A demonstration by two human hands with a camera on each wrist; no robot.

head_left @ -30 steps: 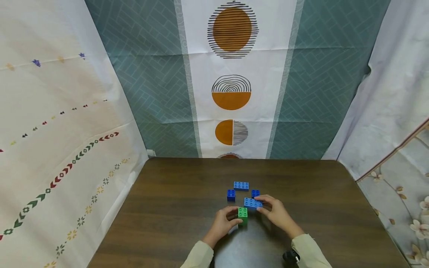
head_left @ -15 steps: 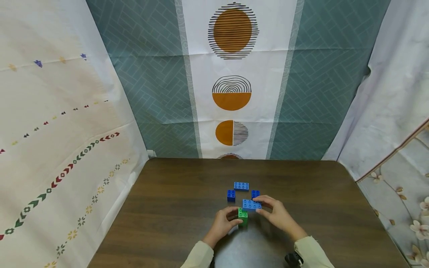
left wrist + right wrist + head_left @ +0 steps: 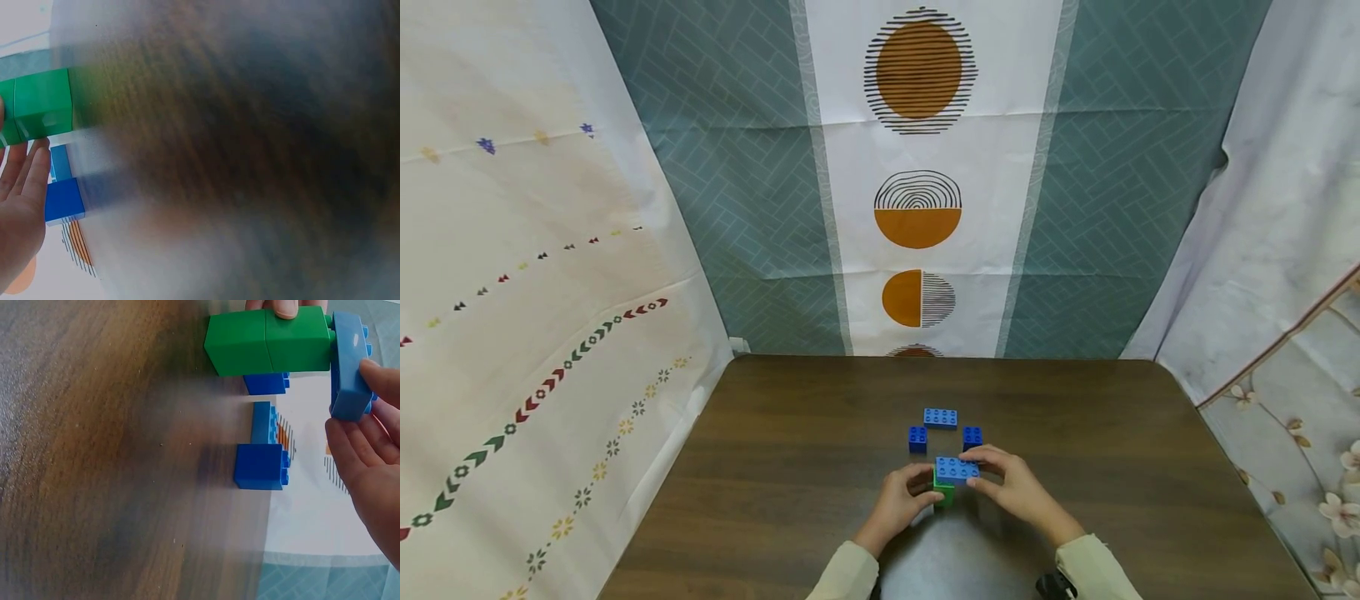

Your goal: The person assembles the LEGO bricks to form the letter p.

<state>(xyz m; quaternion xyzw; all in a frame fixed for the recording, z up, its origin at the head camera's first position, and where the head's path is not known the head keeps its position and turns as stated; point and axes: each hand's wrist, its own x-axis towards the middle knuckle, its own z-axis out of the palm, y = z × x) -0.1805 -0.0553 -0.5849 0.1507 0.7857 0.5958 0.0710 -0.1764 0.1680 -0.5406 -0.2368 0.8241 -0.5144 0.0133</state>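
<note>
Two green toy bricks point(image 3: 269, 342), one stacked on the other, stand upright on the table. My left hand point(image 3: 897, 502) grips this stack from the left, thumb in front and fingers behind. In my right hand point(image 3: 1015, 487) a light blue eight-stud brick point(image 3: 955, 470) is pinched at its right end between thumb and fingers. The blue brick's left part lies right at the top studs of the green stack, overhanging to the right. A sliver of green studs shows below it in the right wrist view.
Behind the hands, two dark blue four-stud bricks point(image 3: 917, 439) stand apart, left and right. Farther back lies another light blue eight-stud brick point(image 3: 940, 418). All rest on a brown wooden table point(image 3: 775, 467), with patterned cloths point(image 3: 745, 250) hanging around it.
My right hand has moved the light blue brick left and toward me, from beside the green stack to over its top. The left hand has kept its grip on the stack.
</note>
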